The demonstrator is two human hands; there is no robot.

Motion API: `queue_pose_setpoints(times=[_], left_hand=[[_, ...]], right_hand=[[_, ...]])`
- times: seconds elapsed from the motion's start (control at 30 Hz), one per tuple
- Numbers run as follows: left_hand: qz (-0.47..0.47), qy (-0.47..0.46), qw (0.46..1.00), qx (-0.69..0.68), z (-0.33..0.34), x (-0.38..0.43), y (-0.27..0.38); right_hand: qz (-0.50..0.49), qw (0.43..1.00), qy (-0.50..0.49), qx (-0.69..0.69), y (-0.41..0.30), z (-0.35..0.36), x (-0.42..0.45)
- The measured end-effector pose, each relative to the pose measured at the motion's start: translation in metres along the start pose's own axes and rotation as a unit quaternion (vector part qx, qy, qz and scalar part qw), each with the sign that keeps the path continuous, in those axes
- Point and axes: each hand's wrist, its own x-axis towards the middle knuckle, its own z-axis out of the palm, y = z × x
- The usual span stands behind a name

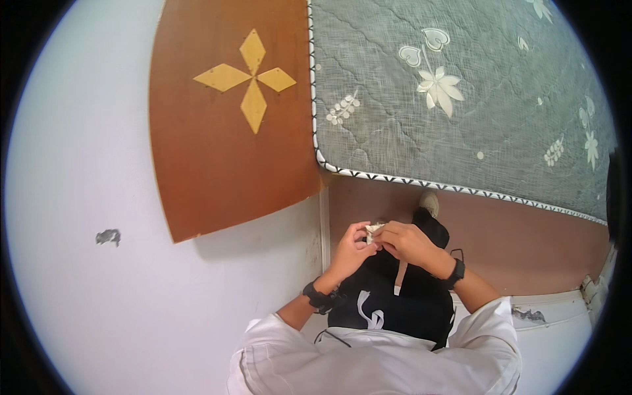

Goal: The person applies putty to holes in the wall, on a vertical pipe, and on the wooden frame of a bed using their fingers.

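Observation:
A small cream-white object (370, 238), crumpled or lacy in look, sits between my two hands in front of my black trousers. My left hand (353, 251) has it pinched between thumb and fingers on its left side. From the right, the fingers of my right hand (406, 242) close over its top and right side, hiding much of it. I cannot tell its material or exact kind. Both hands are together, apart from the mattress and the floor. A black band (321, 296) is on my left wrist, another black band (456, 273) on my right.
A grey mattress (385, 138) with white flower prints and piped edging lies ahead. At its left stands a brown wooden headboard (207, 163) with yellow diamond inlays, against a white wall (84, 163). Reddish-brown floor (523, 252) shows below. One cream shoe (429, 203) is near the mattress edge.

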Motion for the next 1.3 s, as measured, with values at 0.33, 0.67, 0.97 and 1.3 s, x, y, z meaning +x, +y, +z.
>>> queue_pose_setpoints(times=[0.33,0.67,0.97,1.3], left_hand=[[0.033,0.09,0.995,-0.043,-0.037,-0.06,0.057],[0.295,0.392,0.851,0.187,-0.092,-0.07,0.135],[0.282,0.353,0.844,0.289,-0.114,-0.09,0.13],[0.375,0.395,0.788,0.285,-0.107,-0.023,0.218]], right_hand=[[0.033,0.998,0.021,0.04,-0.081,0.011,0.063],[-0.107,0.979,0.151,0.089,-0.117,0.046,0.211],[-0.055,0.977,0.174,0.114,-0.114,0.093,0.209],[-0.08,0.956,0.277,0.061,-0.104,0.034,0.301]])
